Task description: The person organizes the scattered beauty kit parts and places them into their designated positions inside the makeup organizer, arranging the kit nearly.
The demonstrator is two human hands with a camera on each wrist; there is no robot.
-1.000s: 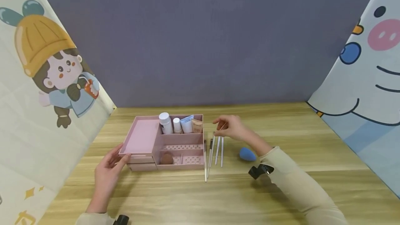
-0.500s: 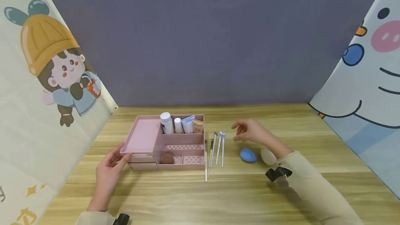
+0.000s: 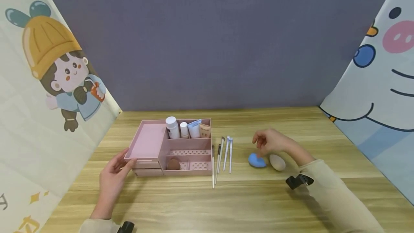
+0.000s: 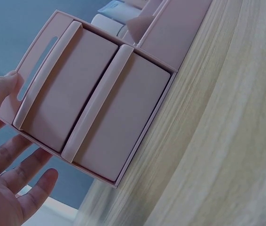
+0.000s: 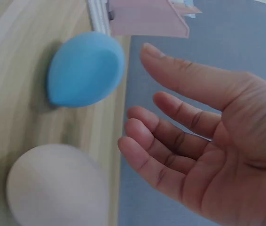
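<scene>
A pink makeup organizer (image 3: 147, 141) stands on the table, its two drawers (image 4: 72, 89) facing the near side. At its near left corner my left hand (image 3: 111, 179) grips the edge, thumb on the front and fingers along the side. My right hand (image 3: 275, 142) hovers over a blue makeup sponge (image 3: 257, 160), its fingers loosely bent with nothing between them. In the right wrist view the thumb and fingers stand apart, beside the blue sponge. A beige makeup sponge (image 3: 277, 162) lies just right of the blue one, under the right wrist.
In the organizer's back row stand a white bottle (image 3: 173, 128), a smaller white-capped bottle (image 3: 184, 131), a blue tube (image 3: 194, 129) and a tan tube (image 3: 205, 131). A brown sponge (image 3: 173, 164) sits in front. Several makeup brushes (image 3: 227, 154) lie along its right side.
My right hand has moved right, from above the brushes to above the blue sponge, uncovering the beige sponge. The left hand stays at the organizer's corner.
</scene>
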